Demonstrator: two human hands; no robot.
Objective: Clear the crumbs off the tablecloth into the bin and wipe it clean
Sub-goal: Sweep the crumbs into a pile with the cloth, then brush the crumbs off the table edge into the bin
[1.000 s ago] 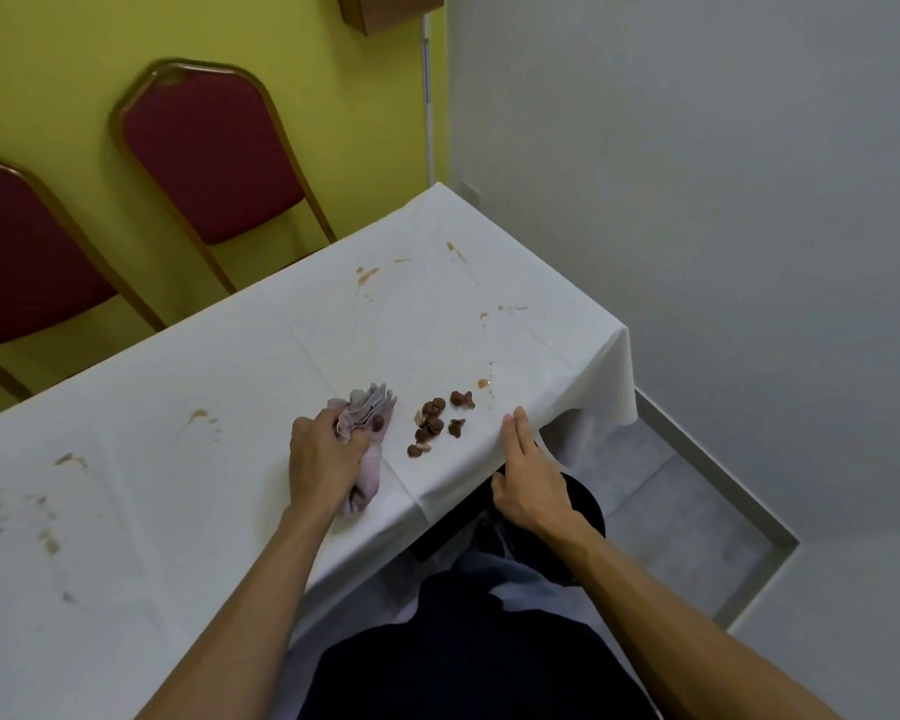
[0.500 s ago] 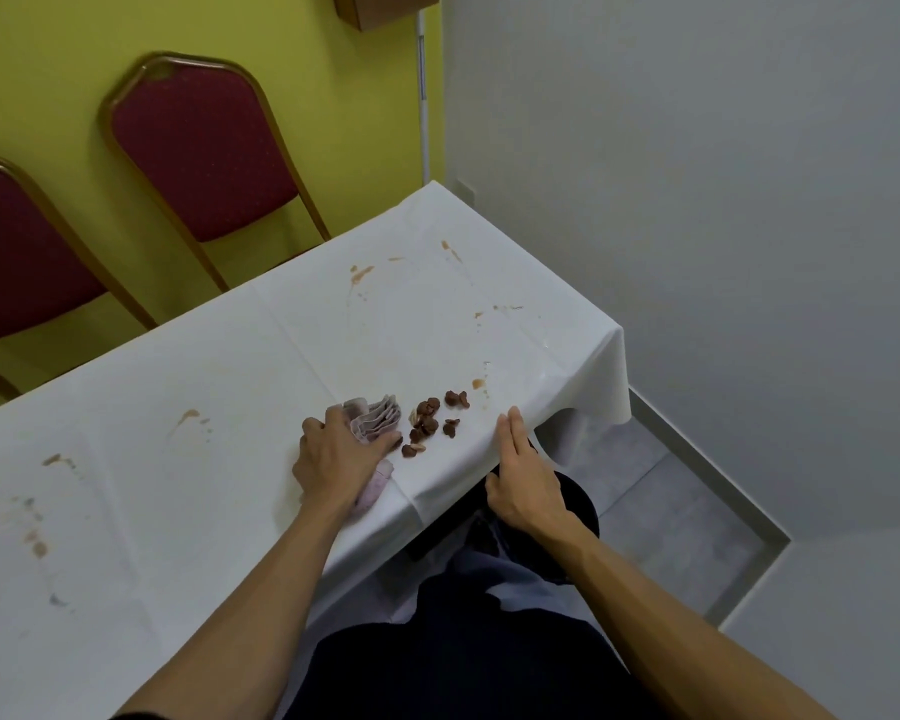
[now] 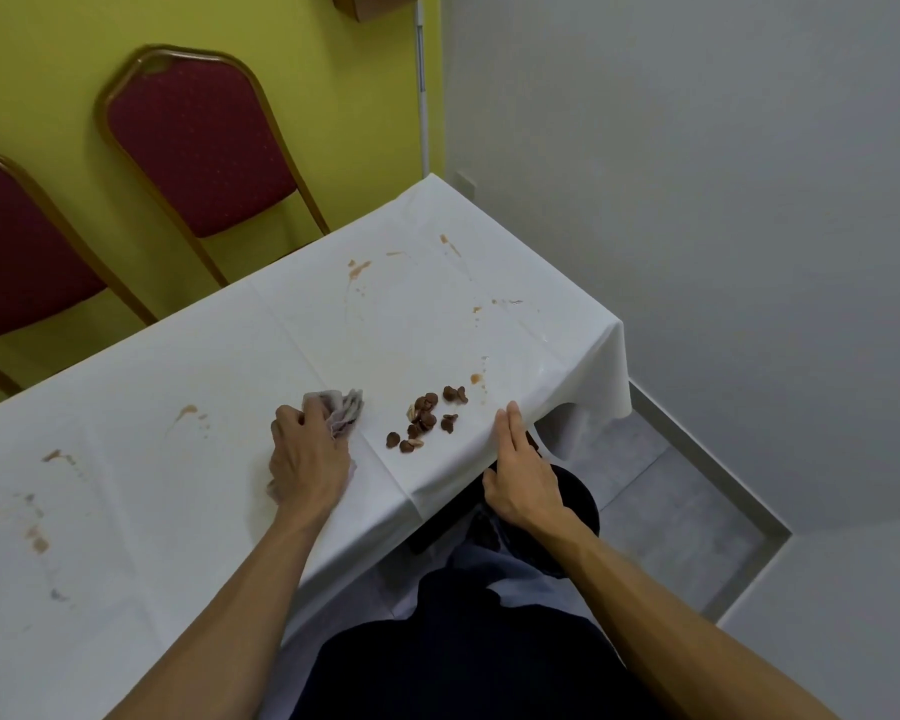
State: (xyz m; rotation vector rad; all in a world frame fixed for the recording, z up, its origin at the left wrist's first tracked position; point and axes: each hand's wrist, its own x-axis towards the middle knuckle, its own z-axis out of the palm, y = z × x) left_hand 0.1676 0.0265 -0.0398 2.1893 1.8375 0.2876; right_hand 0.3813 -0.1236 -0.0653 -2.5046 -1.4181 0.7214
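Observation:
Several brown crumbs lie in a loose cluster on the white tablecloth, close to its near edge. My left hand is shut on a crumpled greyish cloth and presses it on the tablecloth a short way left of the crumbs, not touching them. At the near table edge just right of the crumbs is my right hand, flat, fingers straight and together, holding nothing. Brown smears mark the tablecloth in several places. A dark rounded shape shows below my right hand; I cannot tell whether it is the bin.
Two red padded chairs with gold frames stand behind the table against a yellow wall. A grey wall runs along the table's right end. The tablecloth corner hangs over a grey tiled floor. My dark-clothed lap fills the bottom.
My left hand pushed the cloth right against the crumbs, then drew it back left, leaving a gap. The right hand stayed at the table edge.

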